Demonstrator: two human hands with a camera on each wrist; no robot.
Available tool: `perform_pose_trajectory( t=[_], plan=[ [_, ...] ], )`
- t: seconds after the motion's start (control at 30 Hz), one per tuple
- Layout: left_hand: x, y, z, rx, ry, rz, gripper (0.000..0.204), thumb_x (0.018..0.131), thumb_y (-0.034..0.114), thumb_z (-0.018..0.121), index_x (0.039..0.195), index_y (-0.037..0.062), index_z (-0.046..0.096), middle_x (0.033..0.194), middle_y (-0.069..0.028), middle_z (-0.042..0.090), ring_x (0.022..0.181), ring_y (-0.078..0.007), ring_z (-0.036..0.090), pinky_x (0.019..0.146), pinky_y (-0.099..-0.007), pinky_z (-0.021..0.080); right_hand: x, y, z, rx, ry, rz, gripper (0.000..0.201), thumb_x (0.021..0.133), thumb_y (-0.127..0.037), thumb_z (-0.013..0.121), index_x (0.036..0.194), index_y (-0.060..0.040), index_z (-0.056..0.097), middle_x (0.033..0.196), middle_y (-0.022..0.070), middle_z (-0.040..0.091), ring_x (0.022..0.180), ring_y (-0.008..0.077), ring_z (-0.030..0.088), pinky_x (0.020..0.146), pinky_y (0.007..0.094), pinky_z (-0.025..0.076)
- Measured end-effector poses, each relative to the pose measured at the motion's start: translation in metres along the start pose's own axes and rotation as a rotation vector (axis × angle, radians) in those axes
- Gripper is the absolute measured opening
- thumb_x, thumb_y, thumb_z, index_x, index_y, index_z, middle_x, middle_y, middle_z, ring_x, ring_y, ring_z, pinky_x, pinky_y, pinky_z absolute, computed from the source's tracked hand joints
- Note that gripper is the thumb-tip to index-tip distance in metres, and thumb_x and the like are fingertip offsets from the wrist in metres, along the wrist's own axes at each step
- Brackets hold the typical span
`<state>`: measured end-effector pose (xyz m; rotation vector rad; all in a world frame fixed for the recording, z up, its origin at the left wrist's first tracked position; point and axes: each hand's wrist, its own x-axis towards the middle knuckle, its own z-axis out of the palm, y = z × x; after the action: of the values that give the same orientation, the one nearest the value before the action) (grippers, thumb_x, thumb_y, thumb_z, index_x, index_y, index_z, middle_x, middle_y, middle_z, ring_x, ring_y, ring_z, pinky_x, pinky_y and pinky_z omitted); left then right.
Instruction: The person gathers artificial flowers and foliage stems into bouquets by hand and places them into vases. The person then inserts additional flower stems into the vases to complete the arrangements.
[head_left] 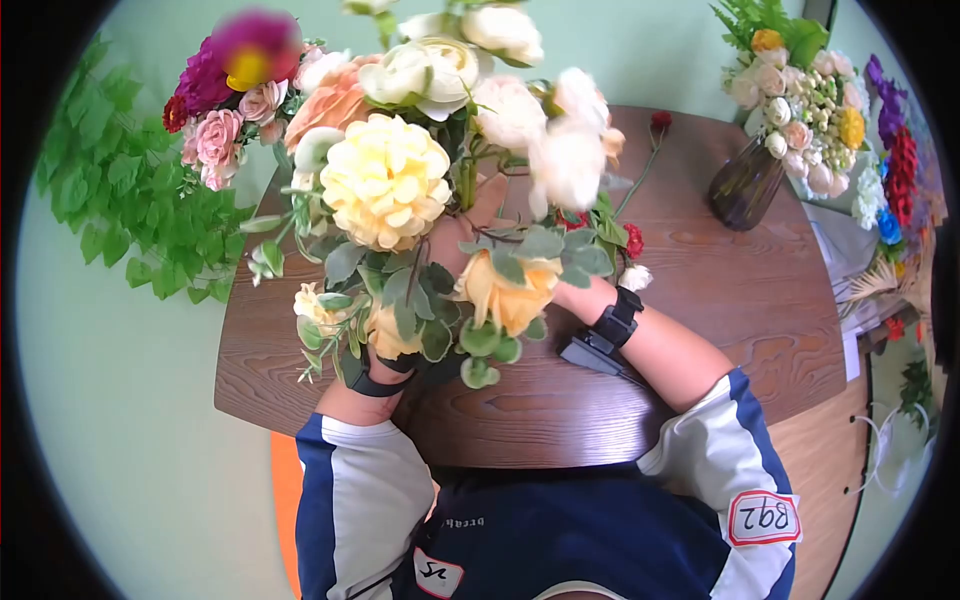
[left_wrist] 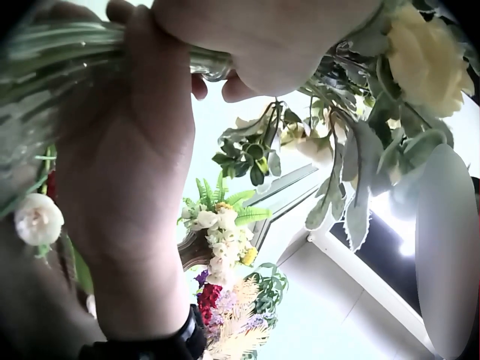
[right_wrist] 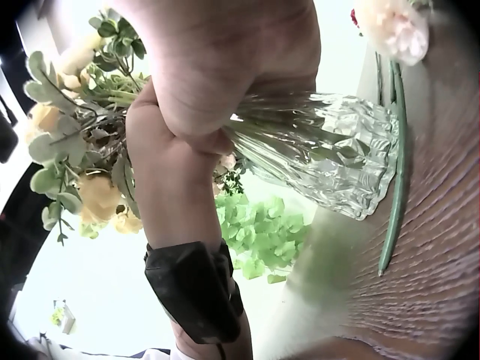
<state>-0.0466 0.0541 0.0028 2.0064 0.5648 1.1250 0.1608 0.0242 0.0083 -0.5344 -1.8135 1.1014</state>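
Observation:
A large bouquet of cream, peach and white artificial flowers with grey-green leaves fills the middle of the head view. Its stems stand in a clear textured glass vase, which widens towards its base. My left hand, partly hidden behind blooms, grips the upper end of the vase around the stems. Close beside it, my right hand wraps round the glass, the two hands overlapping. In the right wrist view the vase base is close to the wooden table. A loose green stem shows beside the base.
A dark vase with white and yellow flowers stands at the back right. A red flower lies on the table, and a grey object rests near my right wrist. Pink and purple flowers and a leafy green plant are at left.

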Motion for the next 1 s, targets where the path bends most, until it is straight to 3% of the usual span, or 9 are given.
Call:
perform_pose_trajectory(
  t=[0.03, 0.33, 0.4, 0.47, 0.53, 0.9, 0.93, 0.97, 1.0],
  plan=[
    [0.001, 0.0, 0.002, 0.029, 0.007, 0.0, 0.038, 0.08, 0.015, 0.064, 0.115, 0.0066, 0.051, 0.111, -0.0111, 0.055, 0.103, -0.024, 0.053, 0.088, -0.034, 0.042, 0.033, 0.004, 0.015, -0.024, -0.007, -0.002, 0.031, 0.077, -0.021, 0.065, 0.103, -0.0044, 0.059, 0.104, 0.0124, 0.06, 0.098, 0.026, 0.056, 0.085, 0.0351, 0.044],
    [-0.012, 0.003, 0.007, 0.281, 0.069, 0.003, 0.039, 0.079, 0.016, 0.065, 0.115, 0.0069, 0.052, 0.111, -0.0105, 0.056, 0.103, -0.0237, 0.053, 0.087, -0.0342, 0.043, 0.042, 0.0, 0.005, -0.25, -0.062, -0.021, 0.031, 0.077, -0.021, 0.066, 0.102, -0.0043, 0.059, 0.103, 0.0127, 0.061, 0.096, 0.0262, 0.057, 0.084, 0.0351, 0.044],
    [-0.048, 0.009, -0.022, 0.336, 0.082, 0.0, 0.039, 0.079, 0.016, 0.065, 0.115, 0.007, 0.052, 0.111, -0.0104, 0.056, 0.102, -0.0236, 0.053, 0.087, -0.0342, 0.043, 0.022, -0.004, 0.005, -0.297, -0.074, -0.023, 0.032, 0.076, -0.021, 0.066, 0.102, -0.0042, 0.059, 0.102, 0.0128, 0.061, 0.096, 0.0262, 0.057, 0.084, 0.0351, 0.044],
    [-0.039, 0.013, -0.027, 0.394, 0.093, -0.005, 0.039, 0.079, 0.016, 0.065, 0.115, 0.0071, 0.052, 0.11, -0.0103, 0.056, 0.102, -0.0235, 0.053, 0.087, -0.0342, 0.043, 0.027, -0.005, 0.003, -0.341, -0.084, -0.025, 0.032, 0.076, -0.021, 0.066, 0.102, -0.0042, 0.059, 0.102, 0.0128, 0.061, 0.096, 0.0262, 0.057, 0.083, 0.0351, 0.044],
    [0.007, -0.006, -0.006, 0.449, 0.102, -0.009, 0.039, 0.079, 0.016, 0.065, 0.115, 0.0071, 0.052, 0.11, -0.0101, 0.056, 0.102, -0.0234, 0.053, 0.087, -0.0342, 0.043, 0.049, -0.003, 0.012, -0.386, -0.093, -0.025, 0.032, 0.076, -0.022, 0.066, 0.102, -0.0042, 0.06, 0.102, 0.0129, 0.061, 0.095, 0.0263, 0.057, 0.083, 0.0351, 0.044],
    [-0.013, -0.017, -0.034, 0.7, 0.155, -0.014, 0.04, 0.078, 0.017, 0.067, 0.114, 0.0075, 0.053, 0.109, -0.0094, 0.057, 0.101, -0.023, 0.053, 0.086, -0.0344, 0.043, 0.047, -0.008, -0.002, -0.639, -0.128, 0.023, 0.032, 0.075, -0.022, 0.067, 0.1, -0.0035, 0.06, 0.098, 0.0142, 0.061, 0.09, 0.0281, 0.059, 0.08, 0.0352, 0.046],
    [-0.011, -0.019, -0.031, 0.333, 0.276, -0.08, 0.038, 0.076, 0.021, 0.068, 0.11, 0.0076, 0.057, 0.107, -0.0073, 0.059, 0.099, -0.0212, 0.055, 0.085, -0.0331, 0.043, 0.047, -0.009, -0.008, -0.657, -0.125, 0.033, 0.032, 0.075, -0.021, 0.067, 0.099, -0.0029, 0.059, 0.096, 0.0152, 0.061, 0.087, 0.0296, 0.059, 0.077, 0.0353, 0.047],
    [-0.014, -0.02, -0.036, 0.404, 0.272, -0.078, 0.038, 0.076, 0.02, 0.068, 0.111, 0.008, 0.057, 0.108, -0.0076, 0.059, 0.099, -0.0217, 0.055, 0.086, -0.0334, 0.043, 0.045, 0.0, -0.015, -0.309, -0.009, -0.041, 0.032, 0.073, -0.021, 0.067, 0.098, -0.0014, 0.058, 0.097, 0.0169, 0.06, 0.085, 0.0319, 0.059, 0.075, 0.0353, 0.048],
    [-0.016, -0.022, -0.04, 0.475, 0.269, -0.075, 0.038, 0.077, 0.02, 0.067, 0.112, 0.0084, 0.057, 0.109, -0.0078, 0.059, 0.099, -0.0223, 0.055, 0.087, -0.0336, 0.042, 0.046, 0.004, -0.026, -0.478, 0.039, -0.165, 0.029, 0.073, -0.019, 0.066, 0.094, 0.0, 0.059, 0.091, 0.0162, 0.062, 0.081, 0.0301, 0.061, 0.071, 0.0344, 0.049]
  ],
)
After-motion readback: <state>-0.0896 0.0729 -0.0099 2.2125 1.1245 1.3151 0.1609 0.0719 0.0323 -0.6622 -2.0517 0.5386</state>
